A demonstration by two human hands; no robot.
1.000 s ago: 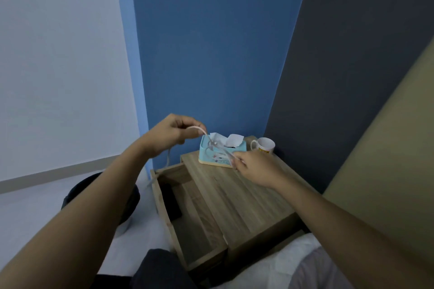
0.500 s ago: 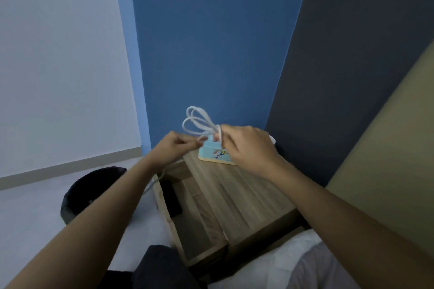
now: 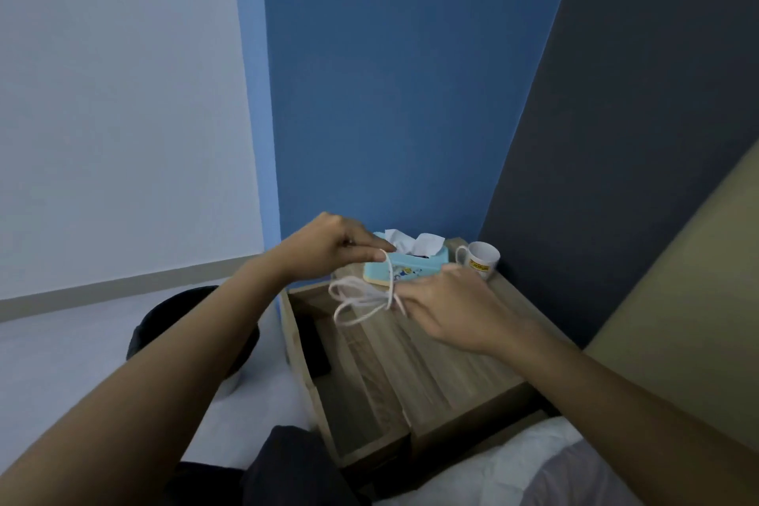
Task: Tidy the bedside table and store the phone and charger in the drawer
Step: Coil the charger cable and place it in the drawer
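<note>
Both hands pinch the white charger cable, the left hand now winding its loose end around loops gathered by the right hand, lowered from half a second ago toward the open drawer below, nearly ready for stowing.

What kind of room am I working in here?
Most likely a bedroom: a wooden bedside table with its drawer pulled open stands against painted walls, and white bedding lies in the foreground.

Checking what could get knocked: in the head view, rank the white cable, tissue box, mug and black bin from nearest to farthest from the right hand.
From the right hand:
1. white cable, held at its fingertips
2. tissue box, just behind
3. mug, back right corner
4. black bin, on the floor, left
</note>
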